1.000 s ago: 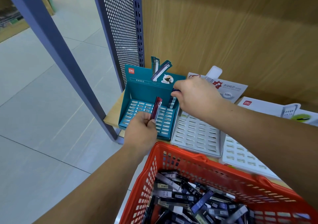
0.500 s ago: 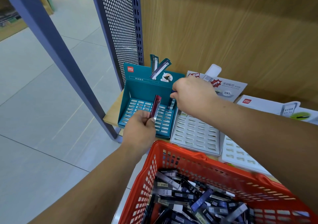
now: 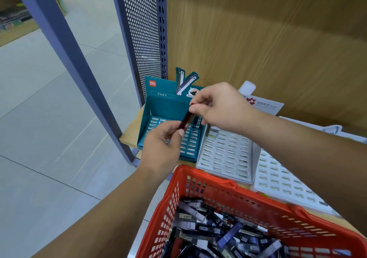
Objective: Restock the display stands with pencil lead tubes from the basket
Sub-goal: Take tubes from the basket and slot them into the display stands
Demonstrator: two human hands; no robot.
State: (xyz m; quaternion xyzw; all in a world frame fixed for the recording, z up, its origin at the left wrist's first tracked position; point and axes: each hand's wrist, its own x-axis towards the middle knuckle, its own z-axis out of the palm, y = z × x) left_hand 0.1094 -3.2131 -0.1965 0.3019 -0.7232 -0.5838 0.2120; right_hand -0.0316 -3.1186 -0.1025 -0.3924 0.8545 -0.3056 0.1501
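Tube [image 3: 185, 120]: slim, dark red, tilted with its top toward 1 o'clock, held over the teal stand [image 3: 168, 109]. From 7 o'clock the left hand [image 3: 160, 148] extends up, its grip pinching the tube's lower end. From 4 o'clock the right hand [image 3: 220, 107] extends in, thumb and forefinger pinching the upper end. At 5 o'clock of the stand sits the basket [image 3: 228, 190].

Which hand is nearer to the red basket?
Left. The left hand sits just past the rim of the red basket; the right hand is farther back, above the teal stand. Both pinch one dark red tube.
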